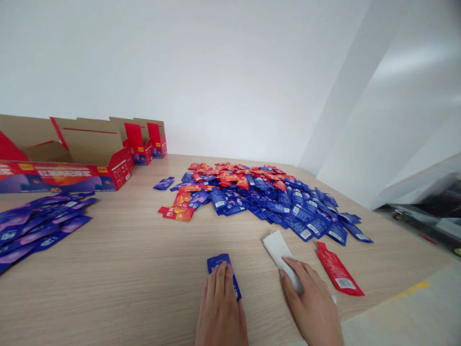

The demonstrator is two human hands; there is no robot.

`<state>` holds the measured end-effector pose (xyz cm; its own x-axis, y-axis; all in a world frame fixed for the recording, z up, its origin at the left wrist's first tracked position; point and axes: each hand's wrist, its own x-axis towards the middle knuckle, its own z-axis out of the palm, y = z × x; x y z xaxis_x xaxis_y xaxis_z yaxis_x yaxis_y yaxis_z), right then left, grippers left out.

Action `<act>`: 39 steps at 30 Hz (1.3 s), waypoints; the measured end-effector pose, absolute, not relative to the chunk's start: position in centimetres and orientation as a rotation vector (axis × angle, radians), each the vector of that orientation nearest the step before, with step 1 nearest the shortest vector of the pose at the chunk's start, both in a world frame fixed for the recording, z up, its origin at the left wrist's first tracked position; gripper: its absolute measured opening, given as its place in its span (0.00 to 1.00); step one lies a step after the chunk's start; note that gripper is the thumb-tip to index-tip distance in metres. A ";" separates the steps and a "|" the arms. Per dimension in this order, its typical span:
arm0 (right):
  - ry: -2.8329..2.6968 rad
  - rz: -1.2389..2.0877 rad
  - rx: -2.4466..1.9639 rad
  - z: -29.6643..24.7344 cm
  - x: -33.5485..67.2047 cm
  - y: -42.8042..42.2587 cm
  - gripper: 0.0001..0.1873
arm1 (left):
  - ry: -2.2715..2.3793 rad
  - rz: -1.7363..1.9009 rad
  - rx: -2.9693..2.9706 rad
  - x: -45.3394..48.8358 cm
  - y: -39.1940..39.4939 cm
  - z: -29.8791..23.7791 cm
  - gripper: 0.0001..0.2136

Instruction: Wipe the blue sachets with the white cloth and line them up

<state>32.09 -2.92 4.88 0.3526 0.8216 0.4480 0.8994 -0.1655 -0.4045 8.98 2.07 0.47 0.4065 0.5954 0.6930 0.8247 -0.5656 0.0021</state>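
Note:
A blue pouch lies on the wooden table in front of me. My left hand is closed over its lower part, fingers together on top; the palm side is hidden. To its right, my right hand grips a folded white tissue or cloth between thumb and fingers, its far end sticking out forward. Just right of that hand lies a red pouch with a white barcode label, untouched.
Behind my hands spreads a big heap of blue pouches and red pouches. More blue pouches lie overlapped at the left. Open cardboard boxes stand at the back left, by the white wall. Yellow tape marks the right table edge.

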 end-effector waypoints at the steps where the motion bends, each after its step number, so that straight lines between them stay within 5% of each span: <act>1: -1.491 -0.162 -2.006 4.9 32.1 -2.9 0.19 | -1.164 -0.929 -2.369 8.9 2.2 0.4 0.28; 7: -1.482 -0.145 -2.007 5.3 31.9 -2.9 0.19 | -1.541 -0.809 -2.456 9.4 1.4 1.7 0.35; 18: -1.492 -0.180 -2.026 5.6 31.7 -3.0 0.19 | -1.417 -0.763 -2.706 6.5 2.1 3.8 0.41; 31: -1.316 0.037 -1.894 8.2 30.1 -2.6 0.19 | -1.411 -0.791 -2.393 2.2 -0.1 2.2 0.20; 39: -1.874 0.196 -1.453 9.2 20.9 -1.3 0.22 | -1.268 -0.610 -2.271 3.5 -1.3 1.3 0.27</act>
